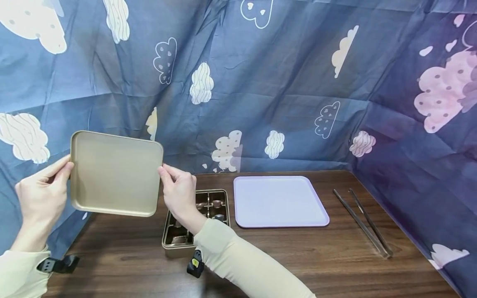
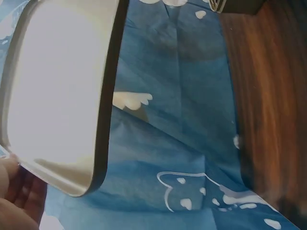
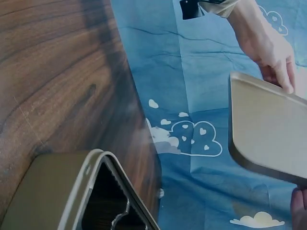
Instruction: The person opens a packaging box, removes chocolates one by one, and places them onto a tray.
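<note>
Both hands hold up a shallow gold tin lid (image 1: pixel 117 174), its rimmed hollow side toward the head camera. My left hand (image 1: pixel 42 196) pinches the left edge between thumb and fingers. At the opposite edge, my right hand (image 1: pixel 180 190) has the rim between its thumb and curled fingers. Below the right forearm stands the gold tin (image 1: pixel 179 251), uncovered and split by dividers into compartments. Small dark brown pieces (image 1: pixel 217 203) lie in some of them; the forearm hides part of the tin. In the right wrist view a corner of the tin (image 3: pixel 53 182) shows close up.
A lilac tray (image 1: pixel 281 203) lies on the wooden table (image 1: pixel 275 260), right of the tin. Farther right are metal tongs (image 1: pixel 363 225), arms spread. Blue cloud-print cloth (image 1: pixel 261 103) hangs behind the table and along both sides.
</note>
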Action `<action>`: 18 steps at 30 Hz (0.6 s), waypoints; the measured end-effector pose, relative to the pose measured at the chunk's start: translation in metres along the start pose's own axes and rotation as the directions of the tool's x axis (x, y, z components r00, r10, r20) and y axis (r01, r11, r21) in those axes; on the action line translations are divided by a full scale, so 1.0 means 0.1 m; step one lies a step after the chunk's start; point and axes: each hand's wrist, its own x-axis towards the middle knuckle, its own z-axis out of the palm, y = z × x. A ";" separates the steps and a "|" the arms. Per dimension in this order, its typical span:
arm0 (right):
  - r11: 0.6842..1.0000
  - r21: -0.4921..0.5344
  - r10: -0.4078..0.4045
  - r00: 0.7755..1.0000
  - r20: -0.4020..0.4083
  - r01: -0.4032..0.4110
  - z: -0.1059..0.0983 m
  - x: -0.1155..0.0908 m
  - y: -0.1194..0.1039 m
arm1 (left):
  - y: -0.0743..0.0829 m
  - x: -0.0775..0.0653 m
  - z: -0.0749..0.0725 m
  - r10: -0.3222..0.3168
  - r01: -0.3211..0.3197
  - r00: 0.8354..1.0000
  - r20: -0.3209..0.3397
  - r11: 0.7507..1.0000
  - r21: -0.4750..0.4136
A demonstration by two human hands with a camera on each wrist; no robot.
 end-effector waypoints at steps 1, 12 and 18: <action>1.000 -0.005 0.010 1.000 0.010 -0.010 0.01 -0.01 0.01 | -0.04 0.00 -0.02 -0.012 0.011 1.000 0.026 1.000 0.021; 0.917 0.007 0.398 0.916 0.043 -0.399 0.24 -0.16 0.07 | -0.40 -0.12 -0.23 -0.241 0.168 0.871 0.428 0.965 0.203; 0.683 0.225 0.688 0.716 0.122 -0.695 0.45 -0.36 0.11 | -0.65 -0.28 -0.26 -0.276 0.157 0.789 0.549 0.954 0.254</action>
